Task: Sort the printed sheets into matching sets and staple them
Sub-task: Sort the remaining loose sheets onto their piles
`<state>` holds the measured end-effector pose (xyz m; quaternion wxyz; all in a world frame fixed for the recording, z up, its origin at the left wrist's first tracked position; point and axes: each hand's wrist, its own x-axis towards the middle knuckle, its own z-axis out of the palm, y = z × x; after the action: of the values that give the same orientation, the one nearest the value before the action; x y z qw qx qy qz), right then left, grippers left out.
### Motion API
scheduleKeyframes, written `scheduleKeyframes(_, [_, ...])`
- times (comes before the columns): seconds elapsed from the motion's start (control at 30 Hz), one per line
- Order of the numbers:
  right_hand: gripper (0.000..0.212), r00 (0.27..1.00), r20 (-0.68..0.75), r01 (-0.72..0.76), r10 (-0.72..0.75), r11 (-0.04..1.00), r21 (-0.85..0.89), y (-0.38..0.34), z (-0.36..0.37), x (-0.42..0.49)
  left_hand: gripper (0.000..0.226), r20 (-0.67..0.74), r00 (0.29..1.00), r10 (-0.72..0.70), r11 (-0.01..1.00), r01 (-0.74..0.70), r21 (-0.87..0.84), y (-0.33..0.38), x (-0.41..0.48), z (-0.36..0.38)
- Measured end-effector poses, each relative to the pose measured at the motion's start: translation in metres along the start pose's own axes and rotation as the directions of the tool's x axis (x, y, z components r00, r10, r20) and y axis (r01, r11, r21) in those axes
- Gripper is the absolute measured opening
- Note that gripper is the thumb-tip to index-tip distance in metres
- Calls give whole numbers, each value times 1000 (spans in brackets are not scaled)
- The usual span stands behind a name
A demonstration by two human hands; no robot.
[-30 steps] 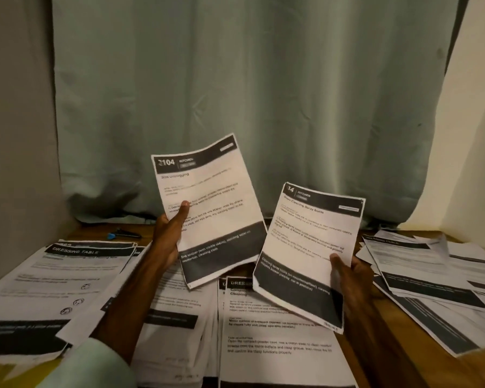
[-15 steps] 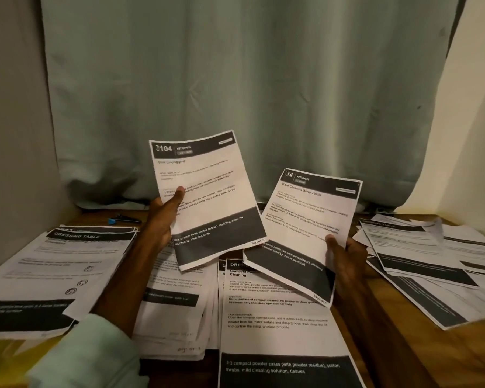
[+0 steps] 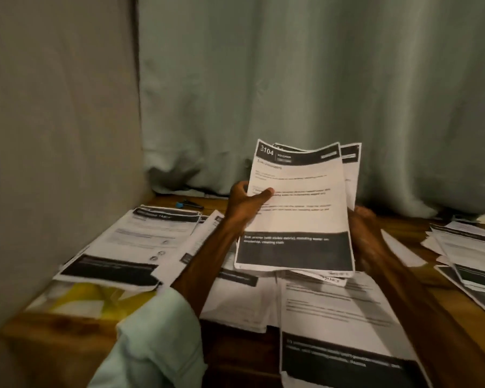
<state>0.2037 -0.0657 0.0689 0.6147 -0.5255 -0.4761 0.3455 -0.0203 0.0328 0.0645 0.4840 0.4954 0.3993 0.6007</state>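
My left hand (image 3: 247, 204) grips the left edge of a printed sheet numbered 104, headed kitchen (image 3: 297, 208), with the thumb on its front. A second kitchen sheet (image 3: 352, 163) now lies directly behind it, showing only along the top and right edges. My right hand (image 3: 368, 236) is blurred at the right edge of these two sheets, its fingers behind them, and seems to hold the back sheet. Both sheets are upright above the table. A small blue and black tool (image 3: 186, 204) lies at the back left by the curtain.
Piles of printed sheets cover the wooden table (image 3: 53, 331): a dressing-table pile (image 3: 151, 239) at left, a centre pile (image 3: 342, 317) under my hands, another pile (image 3: 465, 247) at right. Something yellow (image 3: 95, 299) lies under the left pile. A curtain hangs behind, a wall stands left.
My two hands came together: the sheet in my right hand slid in behind sheet 104. My head turned left and down, so the whole scene shifted right.
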Motion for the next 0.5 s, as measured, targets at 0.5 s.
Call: scheduleKeyframes(0.5, [18,870,475,-84,130,990,-116,-13,189,-40,63,-164,985,51,749,70,659,44,-16,-262])
